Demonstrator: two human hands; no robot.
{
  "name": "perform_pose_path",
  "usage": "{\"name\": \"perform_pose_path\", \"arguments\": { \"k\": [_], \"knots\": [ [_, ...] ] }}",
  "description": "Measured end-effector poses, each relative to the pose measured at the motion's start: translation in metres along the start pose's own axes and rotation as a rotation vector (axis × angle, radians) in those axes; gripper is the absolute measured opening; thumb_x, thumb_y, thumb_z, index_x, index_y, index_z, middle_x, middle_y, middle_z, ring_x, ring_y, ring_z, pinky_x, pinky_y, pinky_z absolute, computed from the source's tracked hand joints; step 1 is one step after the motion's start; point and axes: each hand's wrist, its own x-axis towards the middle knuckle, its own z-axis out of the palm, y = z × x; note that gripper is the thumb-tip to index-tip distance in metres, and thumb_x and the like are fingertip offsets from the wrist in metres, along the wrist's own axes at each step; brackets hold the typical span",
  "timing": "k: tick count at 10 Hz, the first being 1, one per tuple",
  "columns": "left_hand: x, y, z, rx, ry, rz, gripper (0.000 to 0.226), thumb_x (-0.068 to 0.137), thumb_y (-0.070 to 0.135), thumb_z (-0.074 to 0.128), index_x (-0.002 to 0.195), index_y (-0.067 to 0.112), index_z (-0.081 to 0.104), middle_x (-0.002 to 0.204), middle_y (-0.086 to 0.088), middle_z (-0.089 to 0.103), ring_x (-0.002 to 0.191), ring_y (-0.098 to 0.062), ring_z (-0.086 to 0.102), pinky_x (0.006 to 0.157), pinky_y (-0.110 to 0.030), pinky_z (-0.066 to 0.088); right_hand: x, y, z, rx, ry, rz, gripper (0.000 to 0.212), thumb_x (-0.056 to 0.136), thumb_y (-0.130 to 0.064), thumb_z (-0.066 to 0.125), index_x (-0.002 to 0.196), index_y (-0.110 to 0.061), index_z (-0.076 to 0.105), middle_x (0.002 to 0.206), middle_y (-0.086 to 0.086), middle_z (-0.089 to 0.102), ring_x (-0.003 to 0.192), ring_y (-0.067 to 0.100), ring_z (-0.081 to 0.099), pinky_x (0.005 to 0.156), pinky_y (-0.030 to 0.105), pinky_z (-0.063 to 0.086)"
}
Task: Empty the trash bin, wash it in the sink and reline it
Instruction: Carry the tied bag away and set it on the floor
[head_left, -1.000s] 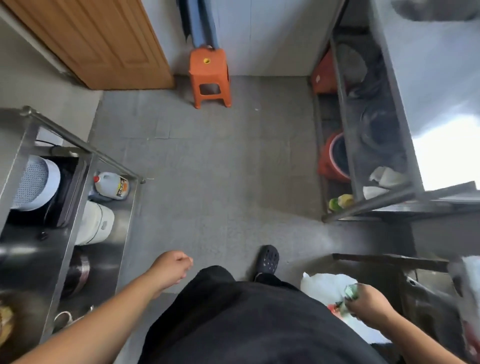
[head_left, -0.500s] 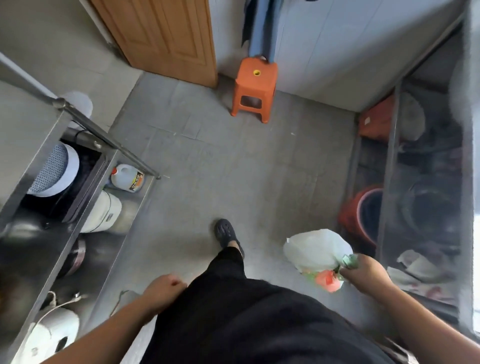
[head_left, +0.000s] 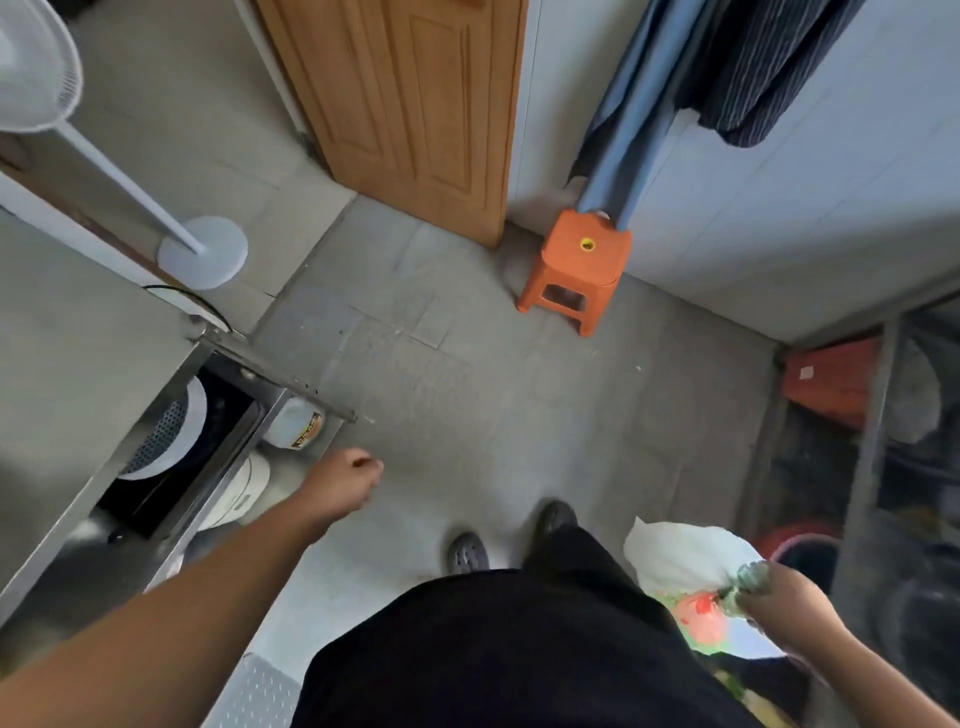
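The grey tiled floor (head_left: 519, 405) fills most of the view, and more of it is shown than half a second ago: the wooden door (head_left: 415, 104) at the far side is now seen larger and closer to centre, and a white standing fan (head_left: 202, 252) has come into view at the far left. The steel shelving (head_left: 218, 467) on the left and the metal rack (head_left: 878, 415) on the right have slid outward toward the frame edges. From this it is judged that the person is being carried forward toward the door, so the emptying step is under way and washing and relining remain undone.

The orange stool (head_left: 576, 270) is stood against the far wall, right of the door, under hanging cloth.

The trash bag (head_left: 685, 561), white with red and green contents showing through, is held at the near right, beside the black trousers. Its gathered neck is gripped by the right hand (head_left: 784, 603), fingers curled tightly round it. The bin itself is not seen in this view.

The left hand (head_left: 348, 480) has swung forward from beside the hip to over the floor by the shelving; its fingers are loosely curled and nothing is held.

A white jug (head_left: 296, 426) on the low left shelf bears a dark label, but its writing is too blurred to be read. No other legible writing is found.
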Motion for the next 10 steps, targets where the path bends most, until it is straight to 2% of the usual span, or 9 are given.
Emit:
{"name": "perform_pose_path", "arguments": {
  "k": [1,2,4,5,6,7,8,9,10],
  "knots": [
    [0.016,0.024,0.004,0.008,-0.035,-0.024,0.013,0.098,0.018,0.055,0.087,0.015,0.063,0.086,-0.007,0.065,0.07,-0.017,0.06,0.06,-0.026,0.047,0.049,-0.034,-0.037,-0.086,-0.188,-0.041,0.035,0.044,-0.013,0.09,0.046,-0.018,0.055,0.05,0.005,0.053,0.05,0.027,0.061,0.044,0.024,0.047],
    [0.032,0.036,0.012,0.021,-0.081,-0.093,0.013,0.098,0.022,0.055,0.097,0.012,0.064,0.096,-0.008,0.068,0.074,-0.017,0.061,0.065,-0.028,0.048,0.093,-0.073,-0.066,0.026,-0.056,0.035,0.021,0.08,-0.013,0.067,0.06,-0.015,0.06,0.062,0.009,0.06,0.07,0.034,0.064,0.07,0.037,0.055],
    [0.05,0.075,0.0,0.21,-0.19,-0.256,0.026,0.096,0.023,0.053,0.073,0.011,0.048,0.075,-0.007,0.05,0.065,-0.021,0.045,0.063,-0.028,0.036,0.18,-0.153,-0.156,-0.003,-0.192,-0.129,0.028,0.085,-0.023,0.069,0.06,-0.022,0.055,0.052,0.011,0.058,0.054,0.018,0.061,0.051,0.02,0.051],
    [0.078,0.11,-0.019,-0.059,-0.082,-0.302,0.022,0.097,0.022,0.055,0.086,0.004,0.059,0.087,-0.008,0.064,0.07,-0.021,0.057,0.062,-0.028,0.045,0.219,-0.215,-0.211,-0.347,-0.256,-0.297,0.035,0.043,-0.029,0.095,0.069,-0.014,0.075,0.057,0.019,0.065,0.049,0.016,0.066,0.047,0.017,0.051],
    [0.104,0.145,-0.043,-0.371,0.122,-0.298,0.016,0.099,0.023,0.056,0.098,0.01,0.065,0.1,-0.009,0.07,0.081,-0.022,0.065,0.071,-0.032,0.053,0.26,-0.268,-0.258,-0.846,-0.131,-0.694,0.057,0.091,-0.029,0.058,0.142,-0.007,0.046,0.147,0.018,0.046,0.126,0.023,0.055,0.096,0.029,0.047],
    [0.125,0.161,-0.062,-0.511,0.187,-0.285,0.016,0.098,0.024,0.057,0.098,0.011,0.067,0.098,-0.008,0.071,0.081,-0.02,0.066,0.071,-0.031,0.054,0.28,-0.343,-0.291,-0.921,-0.091,-0.674,0.035,0.097,-0.025,0.046,0.128,-0.013,0.056,0.136,0.009,0.054,0.12,0.025,0.056,0.095,0.035,0.046],
    [0.144,0.151,-0.074,-0.551,0.171,-0.342,0.019,0.098,0.022,0.056,0.1,0.006,0.066,0.097,-0.009,0.069,0.08,-0.021,0.063,0.07,-0.029,0.051,0.297,-0.412,-0.304,-0.695,-0.007,-0.581,0.022,0.092,-0.021,0.062,0.071,-0.016,0.059,0.07,0.009,0.059,0.064,0.016,0.058,0.071,0.027,0.051],
    [0.165,0.124,-0.084,-0.583,0.09,-0.436,0.017,0.097,0.015,0.055,0.09,0.001,0.06,0.09,-0.013,0.063,0.075,-0.023,0.055,0.065,-0.029,0.044,0.291,-0.495,-0.312,-0.603,0.009,-0.449,0.01,0.094,-0.021,0.06,0.087,-0.014,0.058,0.078,0.008,0.059,0.069,0.023,0.057,0.081,0.031,0.052],
    [0.198,0.093,-0.103,-0.397,-0.01,-0.508,0.018,0.099,0.016,0.049,0.085,0.007,0.055,0.09,-0.013,0.057,0.08,-0.023,0.051,0.069,-0.028,0.039,0.291,-0.582,-0.303,-0.894,-0.066,-0.591,0.027,0.094,-0.026,0.057,0.117,-0.015,0.064,0.117,0.015,0.064,0.108,0.027,0.062,0.09,0.028,0.048]
  ]
}}
